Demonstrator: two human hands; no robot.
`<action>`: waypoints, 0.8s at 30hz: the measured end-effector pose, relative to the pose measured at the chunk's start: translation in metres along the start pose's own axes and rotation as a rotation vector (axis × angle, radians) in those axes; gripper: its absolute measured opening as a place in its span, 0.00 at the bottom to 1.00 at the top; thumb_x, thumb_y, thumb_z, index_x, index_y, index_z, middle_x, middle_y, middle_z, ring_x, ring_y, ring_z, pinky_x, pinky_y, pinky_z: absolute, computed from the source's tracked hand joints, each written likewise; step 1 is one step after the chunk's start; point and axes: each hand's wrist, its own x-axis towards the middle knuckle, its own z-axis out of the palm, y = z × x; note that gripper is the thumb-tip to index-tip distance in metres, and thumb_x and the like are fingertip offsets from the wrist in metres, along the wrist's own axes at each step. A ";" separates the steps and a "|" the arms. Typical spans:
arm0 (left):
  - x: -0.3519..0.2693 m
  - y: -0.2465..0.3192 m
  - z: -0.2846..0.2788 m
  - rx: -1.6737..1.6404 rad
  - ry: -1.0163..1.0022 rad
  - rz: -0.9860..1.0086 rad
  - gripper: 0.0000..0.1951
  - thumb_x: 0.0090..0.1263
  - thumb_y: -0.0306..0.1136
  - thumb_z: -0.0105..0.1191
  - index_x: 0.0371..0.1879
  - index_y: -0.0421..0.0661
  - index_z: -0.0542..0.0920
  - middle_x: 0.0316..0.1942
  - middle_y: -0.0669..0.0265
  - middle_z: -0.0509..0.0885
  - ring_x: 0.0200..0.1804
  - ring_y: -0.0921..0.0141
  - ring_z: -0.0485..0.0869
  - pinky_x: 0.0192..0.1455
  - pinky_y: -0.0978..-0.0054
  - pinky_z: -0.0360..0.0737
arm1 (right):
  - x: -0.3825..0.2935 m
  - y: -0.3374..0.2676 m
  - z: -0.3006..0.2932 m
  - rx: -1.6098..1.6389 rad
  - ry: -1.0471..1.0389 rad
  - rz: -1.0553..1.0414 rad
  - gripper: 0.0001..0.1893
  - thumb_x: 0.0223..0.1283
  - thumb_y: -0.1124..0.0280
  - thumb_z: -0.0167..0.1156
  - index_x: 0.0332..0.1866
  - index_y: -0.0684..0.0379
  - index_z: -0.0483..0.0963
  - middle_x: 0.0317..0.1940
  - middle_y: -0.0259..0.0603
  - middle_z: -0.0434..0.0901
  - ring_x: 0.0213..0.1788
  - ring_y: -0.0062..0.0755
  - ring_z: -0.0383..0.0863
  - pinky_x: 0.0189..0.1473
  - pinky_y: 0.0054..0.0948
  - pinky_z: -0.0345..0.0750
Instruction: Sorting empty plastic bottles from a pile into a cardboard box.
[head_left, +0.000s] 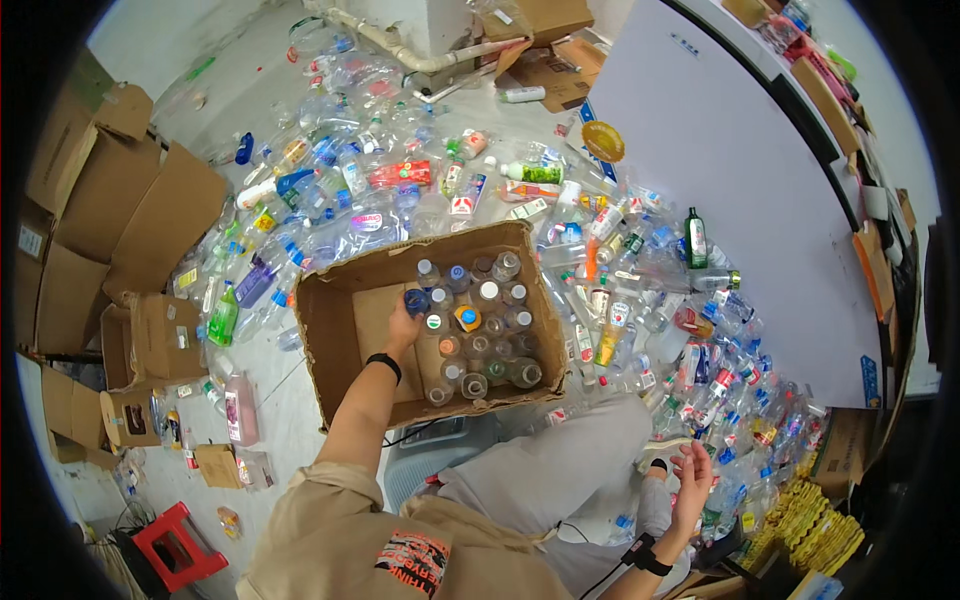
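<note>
In front of me a large open cardboard box (326, 330) holds several empty plastic bottles standing upright, packed in its right part. My left hand (405, 324) reaches into the box and grips a bottle with a dark blue top (417, 301) at the left end of the rows. Most of that bottle is hidden by the hand. Close by stand a bottle with an orange-and-blue top (467, 318) and a white-capped bottle (489, 291). Off to the right, my right hand (693, 472) hangs free beside my knee, fingers loosely apart, above heaped plastic bottles (727, 442).
Loose plastic bottles (367, 222) spread behind the box and to its right. A large pale panel (735, 195) leans at the right. Cardboard boxes (105, 217) stack at the left. A red plastic stool (178, 547) lies lower left, and a grey-blue plastic stool (427, 457) shows below the box.
</note>
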 end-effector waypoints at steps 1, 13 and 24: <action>-0.001 -0.001 -0.001 0.017 -0.001 -0.034 0.40 0.63 0.35 0.65 0.73 0.41 0.59 0.52 0.40 0.83 0.54 0.44 0.83 0.59 0.54 0.80 | -0.002 0.004 -0.001 0.045 -0.014 0.008 0.20 0.73 0.70 0.57 0.67 0.62 0.71 0.54 0.41 0.82 0.48 0.28 0.84 0.49 0.26 0.77; 0.009 -0.063 0.019 -0.101 -0.015 -0.154 0.39 0.70 0.49 0.61 0.68 0.29 0.63 0.58 0.38 0.79 0.63 0.49 0.78 0.64 0.60 0.75 | 0.000 0.007 0.008 0.109 -0.057 -0.014 0.20 0.73 0.72 0.57 0.66 0.63 0.71 0.55 0.42 0.81 0.48 0.29 0.83 0.50 0.26 0.78; -0.003 -0.022 0.009 -0.319 -0.514 -0.398 0.26 0.73 0.51 0.57 0.64 0.52 0.69 0.51 0.64 0.77 0.42 0.66 0.83 0.38 0.71 0.82 | 0.010 0.000 -0.048 0.224 0.194 -0.012 0.17 0.73 0.73 0.56 0.63 0.64 0.73 0.53 0.42 0.83 0.46 0.27 0.84 0.48 0.25 0.79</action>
